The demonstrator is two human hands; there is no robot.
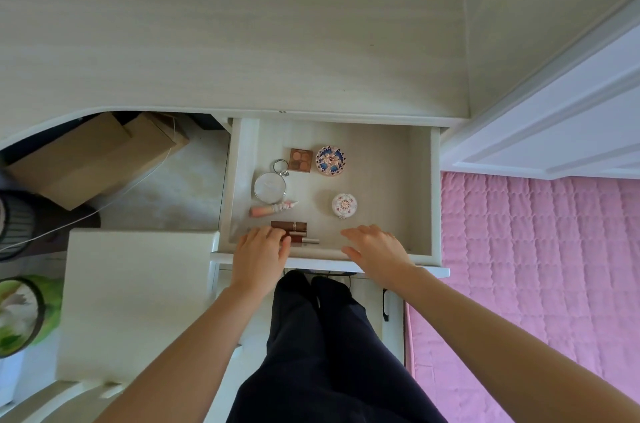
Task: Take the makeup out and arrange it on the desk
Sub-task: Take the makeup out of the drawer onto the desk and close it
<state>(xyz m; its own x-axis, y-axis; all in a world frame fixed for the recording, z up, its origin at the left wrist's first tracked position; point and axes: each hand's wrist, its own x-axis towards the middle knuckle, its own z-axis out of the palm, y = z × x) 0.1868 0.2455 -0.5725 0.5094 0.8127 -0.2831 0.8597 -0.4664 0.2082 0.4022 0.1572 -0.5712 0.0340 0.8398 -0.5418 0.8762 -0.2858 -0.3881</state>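
Nearest to us are our legs in dark trousers (311,353), and above them both forearms reach into the open drawer (420,194) under the pale desk top (242,24), where all the makeup is lying. Our left hand (260,254) lies over the left end of a brown lipstick tube (291,225) and of a slimmer tube with a silver tip (304,241) just beside it. The fingers cover the tubes, but we cannot tell whether they are clamped on one or only touching. Our right hand (375,249) is spread with the fingers apart above bare drawer floor near the front edge and holds nothing. Its closest piece is a small white round compact (344,205). Further in lie a pink lip gloss (272,209), a clear round mirror (270,187) with a ring, a square eyeshadow palette (301,160) and a blue patterned compact (331,161). None of it is on the desk yet, so we judge the task barely begun. To do this step well, we should pinch the lipstick across its width so that it cannot roll, and lift it clear of its neighbour. We can then send the free hand to the white compact and set each piece down well apart on the desk.
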